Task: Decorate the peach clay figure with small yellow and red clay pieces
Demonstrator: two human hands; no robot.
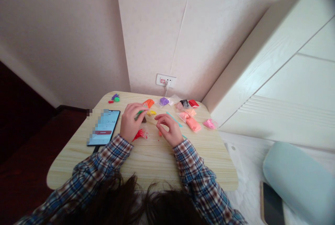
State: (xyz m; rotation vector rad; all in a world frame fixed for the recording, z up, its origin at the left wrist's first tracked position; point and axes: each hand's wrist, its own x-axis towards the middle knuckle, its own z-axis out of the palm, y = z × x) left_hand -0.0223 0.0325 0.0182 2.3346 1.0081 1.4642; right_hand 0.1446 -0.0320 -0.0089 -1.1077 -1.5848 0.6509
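My left hand (131, 121) is above the table with thumb and forefinger pinched together; whatever is between them is too small to make out. Close by its fingers are an orange clay packet (149, 103), yellow clay (151, 113) and a dark lump (143, 118). Red clay in a clear wrapper (141, 134) lies beside the left wrist. Facing it, my right hand (169, 129) has its fingers curled toward the thumb, with the tips nearly meeting. Any small thing held there cannot be seen. A teal stick (175, 119) lies just behind the right hand.
Purple (164, 101), black (184, 103), red (193, 103), coral (193, 124) and pink (210, 124) clay packets lie along the back and right of the wooden table (146, 169). Small clay shapes (116, 99) sit back left. A phone (104, 129) stands at left.
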